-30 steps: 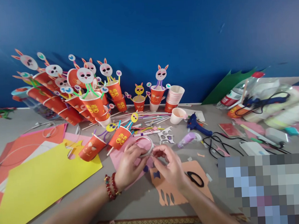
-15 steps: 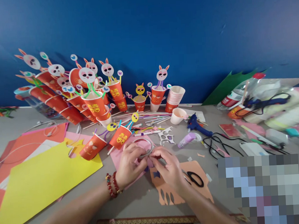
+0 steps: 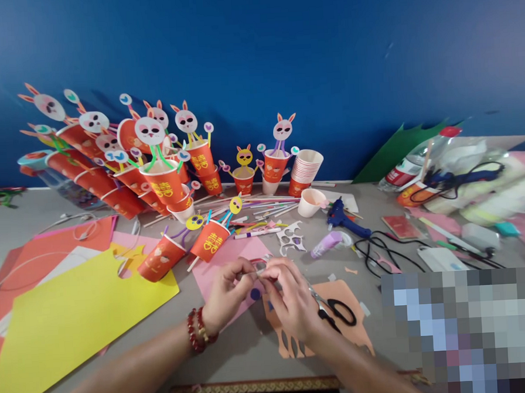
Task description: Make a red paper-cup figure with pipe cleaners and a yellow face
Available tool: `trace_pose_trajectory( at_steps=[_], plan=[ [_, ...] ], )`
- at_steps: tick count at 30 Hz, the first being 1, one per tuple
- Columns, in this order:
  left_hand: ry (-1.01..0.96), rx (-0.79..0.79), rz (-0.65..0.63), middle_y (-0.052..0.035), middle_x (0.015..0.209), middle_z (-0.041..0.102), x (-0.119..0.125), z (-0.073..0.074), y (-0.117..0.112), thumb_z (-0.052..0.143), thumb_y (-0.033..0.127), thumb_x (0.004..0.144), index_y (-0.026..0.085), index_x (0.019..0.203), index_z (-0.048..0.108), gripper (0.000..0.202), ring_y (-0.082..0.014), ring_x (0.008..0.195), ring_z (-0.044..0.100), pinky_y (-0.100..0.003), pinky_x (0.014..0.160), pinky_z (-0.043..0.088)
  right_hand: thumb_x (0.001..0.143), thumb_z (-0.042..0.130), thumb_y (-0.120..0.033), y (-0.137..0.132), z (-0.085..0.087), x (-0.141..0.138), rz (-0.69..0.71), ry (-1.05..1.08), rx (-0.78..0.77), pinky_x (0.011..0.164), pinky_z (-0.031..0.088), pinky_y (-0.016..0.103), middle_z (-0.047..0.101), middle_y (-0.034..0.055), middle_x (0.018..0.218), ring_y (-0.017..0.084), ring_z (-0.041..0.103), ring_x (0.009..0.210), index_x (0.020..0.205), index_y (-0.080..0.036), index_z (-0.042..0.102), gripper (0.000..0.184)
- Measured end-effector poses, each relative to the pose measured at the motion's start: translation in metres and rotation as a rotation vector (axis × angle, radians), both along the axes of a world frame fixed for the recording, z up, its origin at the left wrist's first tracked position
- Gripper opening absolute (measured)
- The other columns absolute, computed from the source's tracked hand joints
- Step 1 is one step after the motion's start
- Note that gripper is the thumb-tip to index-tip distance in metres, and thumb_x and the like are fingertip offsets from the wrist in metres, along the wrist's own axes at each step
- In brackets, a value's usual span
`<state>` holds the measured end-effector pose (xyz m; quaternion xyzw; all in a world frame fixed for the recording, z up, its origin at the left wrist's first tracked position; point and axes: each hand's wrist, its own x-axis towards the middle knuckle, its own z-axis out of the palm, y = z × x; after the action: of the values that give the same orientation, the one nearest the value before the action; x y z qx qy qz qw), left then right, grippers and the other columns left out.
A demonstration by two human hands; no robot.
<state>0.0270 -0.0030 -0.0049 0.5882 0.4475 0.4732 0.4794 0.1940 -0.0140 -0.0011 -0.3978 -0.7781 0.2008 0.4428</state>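
My left hand point(image 3: 227, 293), with red beads at the wrist, is closed in a pinch, its fingertips meeting those of my right hand point(image 3: 293, 297). That hand is pinched too. Whatever small piece sits between the fingertips is too small to make out. Just behind them shows part of a pale ring like a roll of tape point(image 3: 260, 259), mostly hidden by the fingers. Below lies pink paper point(image 3: 251, 247) with a dark blue dot point(image 3: 255, 293) on it. Black-handled scissors point(image 3: 342, 312) rest on cut orange paper point(image 3: 351, 294) beside my right hand.
Red paper cups with rabbit faces point(image 3: 163, 187) crowd the back left. Yellow paper point(image 3: 88, 317) covers the left side. Behind my hands are pens point(image 3: 267, 210), a white cut-out sheet point(image 3: 291, 239), a purple-capped tube point(image 3: 326, 244) and a blue glue gun point(image 3: 345, 220) with its cord.
The pale ring, plainly visible between my hands before, is now mostly covered by my fingers. My right hand has shifted slightly left, uncovering more of the scissors. The view has turned a little.
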Motion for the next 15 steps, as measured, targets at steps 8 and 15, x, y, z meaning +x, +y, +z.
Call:
trace_pose_trajectory(
  at_steps=[8,15],
  plan=[
    [0.264,0.172,0.049,-0.0034,0.081,0.068,-0.014,-0.013,0.021,0.060,0.029,0.092,0.019,0.091,0.067,0.013,-0.0187,0.077,0.063,-0.031,0.072,0.051,0.093,0.060,-0.022,0.022,-0.004,0.018,0.067,0.299,-0.298,0.073,0.051,0.031,0.063,0.0036,0.086,0.019,0.062,0.081,0.082,-0.022,0.062,0.011],
    [0.579,0.460,-0.043,-0.0090,0.108,0.071,-0.019,-0.020,0.027,0.055,0.014,0.093,0.020,0.108,0.068,0.020,-0.0242,0.101,0.063,-0.040,0.091,0.050,0.088,0.065,-0.017,0.027,-0.013,0.025,0.201,0.142,-0.524,0.074,0.049,0.028,0.067,0.0019,0.084,0.018,0.063,0.081,0.079,-0.020,0.067,0.010]
  ],
)
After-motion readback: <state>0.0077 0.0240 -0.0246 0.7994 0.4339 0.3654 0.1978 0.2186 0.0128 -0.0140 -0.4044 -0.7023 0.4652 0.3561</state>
